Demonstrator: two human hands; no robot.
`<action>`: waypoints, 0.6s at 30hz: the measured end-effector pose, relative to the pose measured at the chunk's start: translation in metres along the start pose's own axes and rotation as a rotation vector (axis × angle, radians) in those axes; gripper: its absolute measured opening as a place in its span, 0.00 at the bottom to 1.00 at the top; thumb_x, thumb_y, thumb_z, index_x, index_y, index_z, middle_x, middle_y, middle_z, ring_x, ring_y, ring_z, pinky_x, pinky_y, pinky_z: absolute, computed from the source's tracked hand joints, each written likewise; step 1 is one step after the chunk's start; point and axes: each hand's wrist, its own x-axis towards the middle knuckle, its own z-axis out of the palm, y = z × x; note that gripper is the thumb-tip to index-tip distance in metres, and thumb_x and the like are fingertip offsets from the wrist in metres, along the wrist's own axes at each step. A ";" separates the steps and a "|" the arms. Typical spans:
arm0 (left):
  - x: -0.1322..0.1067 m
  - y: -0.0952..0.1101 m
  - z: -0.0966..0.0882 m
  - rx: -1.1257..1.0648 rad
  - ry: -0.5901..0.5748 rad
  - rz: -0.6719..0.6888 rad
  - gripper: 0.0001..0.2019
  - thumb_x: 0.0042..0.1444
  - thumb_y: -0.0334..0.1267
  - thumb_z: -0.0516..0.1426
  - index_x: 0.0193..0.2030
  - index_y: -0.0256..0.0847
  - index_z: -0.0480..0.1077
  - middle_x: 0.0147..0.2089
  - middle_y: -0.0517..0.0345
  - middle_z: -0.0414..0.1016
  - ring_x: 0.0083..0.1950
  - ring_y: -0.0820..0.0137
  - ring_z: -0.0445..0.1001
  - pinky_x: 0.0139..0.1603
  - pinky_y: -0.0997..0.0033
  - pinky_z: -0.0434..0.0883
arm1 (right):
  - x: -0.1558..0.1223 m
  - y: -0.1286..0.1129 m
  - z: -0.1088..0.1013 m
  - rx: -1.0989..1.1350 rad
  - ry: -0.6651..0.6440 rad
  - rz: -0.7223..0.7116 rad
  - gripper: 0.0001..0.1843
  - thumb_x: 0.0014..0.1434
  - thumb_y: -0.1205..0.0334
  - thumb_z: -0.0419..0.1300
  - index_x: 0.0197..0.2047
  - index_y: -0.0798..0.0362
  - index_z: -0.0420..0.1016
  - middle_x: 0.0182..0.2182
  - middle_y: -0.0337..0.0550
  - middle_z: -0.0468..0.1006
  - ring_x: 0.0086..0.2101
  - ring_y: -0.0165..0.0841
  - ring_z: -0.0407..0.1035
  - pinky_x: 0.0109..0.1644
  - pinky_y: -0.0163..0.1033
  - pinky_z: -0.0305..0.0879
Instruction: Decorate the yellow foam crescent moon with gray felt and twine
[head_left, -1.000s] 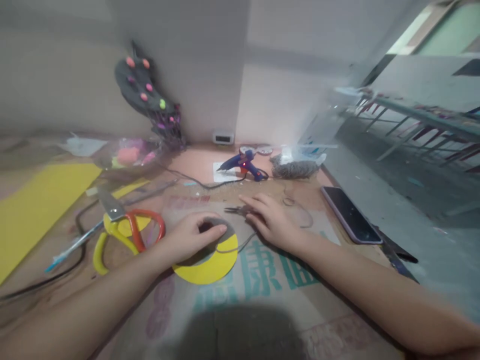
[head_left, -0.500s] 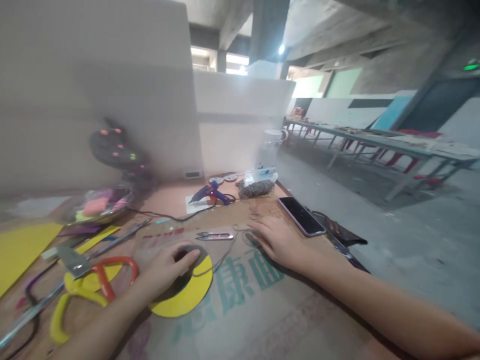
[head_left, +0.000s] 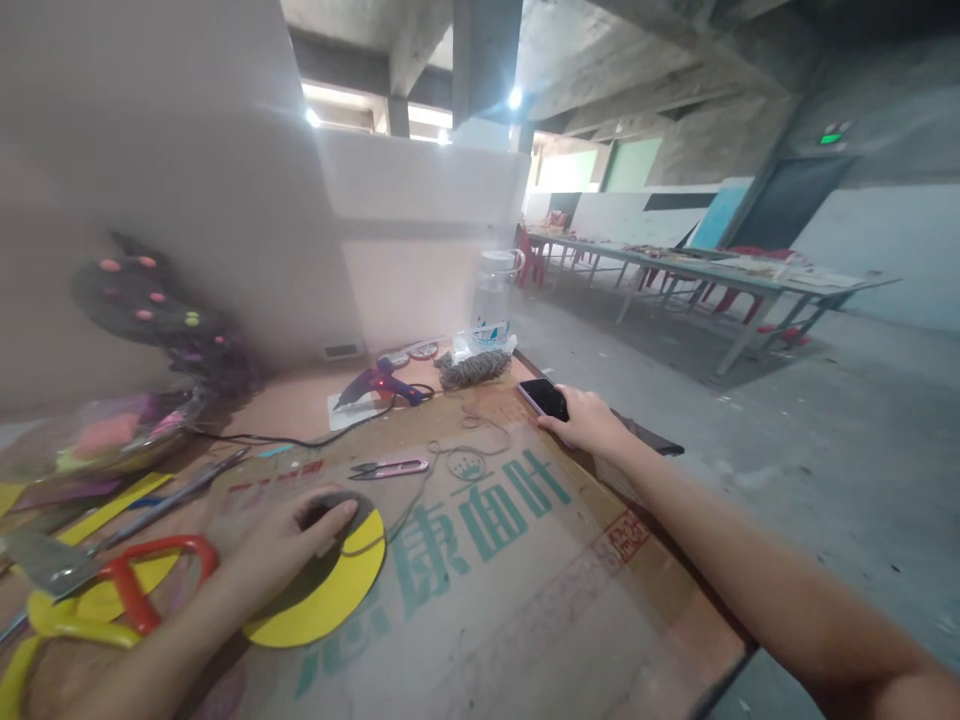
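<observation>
Scissors (head_left: 133, 598) with red and yellow handles lie at the near left, by the left forearm. Just right of them, the left hand (head_left: 304, 530) is half-curled over the upper side of a yellow disc (head_left: 330, 605); whether it pinches the disc, I cannot tell. A grey cord (head_left: 366, 549) trails off the disc past small snips (head_left: 390, 468). Farther away, along the table's (head_left: 705, 635) right edge, the right hand (head_left: 589, 418) closes partway around a phone's (head_left: 541, 398) near end. Beyond sit a blue glue gun (head_left: 379, 383) and grey yarn (head_left: 474, 369).
</observation>
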 end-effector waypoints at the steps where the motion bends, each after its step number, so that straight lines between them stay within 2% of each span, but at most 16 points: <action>1: 0.001 -0.001 0.000 0.016 0.000 0.010 0.27 0.54 0.60 0.50 0.42 0.37 0.75 0.38 0.51 0.80 0.40 0.59 0.76 0.38 0.67 0.71 | 0.001 0.000 0.001 0.005 -0.004 0.014 0.38 0.56 0.40 0.58 0.59 0.61 0.66 0.53 0.62 0.73 0.50 0.52 0.69 0.53 0.51 0.62; 4: 0.002 -0.003 0.001 0.055 -0.009 0.032 0.27 0.55 0.60 0.49 0.43 0.37 0.75 0.41 0.51 0.80 0.42 0.59 0.76 0.41 0.68 0.71 | 0.000 -0.001 0.002 0.028 -0.017 0.029 0.39 0.55 0.41 0.59 0.60 0.63 0.64 0.56 0.62 0.70 0.54 0.51 0.66 0.57 0.50 0.60; 9: 0.002 -0.008 0.002 0.088 -0.020 0.030 0.26 0.56 0.59 0.49 0.43 0.38 0.75 0.38 0.52 0.80 0.37 0.62 0.76 0.36 0.70 0.71 | -0.005 -0.001 0.002 0.084 -0.044 -0.005 0.43 0.55 0.44 0.60 0.66 0.60 0.56 0.61 0.58 0.66 0.59 0.45 0.62 0.61 0.46 0.57; 11: 0.002 -0.009 0.002 0.094 -0.013 0.041 0.25 0.57 0.59 0.49 0.42 0.39 0.75 0.39 0.52 0.81 0.38 0.62 0.76 0.36 0.71 0.71 | -0.005 0.000 0.004 0.087 -0.045 0.003 0.46 0.55 0.45 0.61 0.68 0.61 0.52 0.63 0.60 0.62 0.61 0.46 0.58 0.63 0.48 0.54; 15: 0.002 -0.009 0.001 0.107 0.019 0.068 0.24 0.56 0.58 0.50 0.41 0.40 0.76 0.42 0.53 0.81 0.43 0.61 0.77 0.39 0.72 0.72 | -0.006 0.001 0.006 0.081 -0.074 0.067 0.50 0.57 0.42 0.57 0.69 0.69 0.47 0.63 0.70 0.60 0.61 0.53 0.57 0.63 0.54 0.54; 18: 0.002 -0.010 0.001 0.118 0.038 0.089 0.23 0.56 0.58 0.51 0.39 0.42 0.77 0.41 0.55 0.81 0.43 0.61 0.77 0.43 0.72 0.72 | -0.011 -0.001 0.002 0.085 -0.111 0.057 0.47 0.59 0.43 0.54 0.69 0.69 0.47 0.64 0.68 0.59 0.62 0.51 0.56 0.64 0.51 0.54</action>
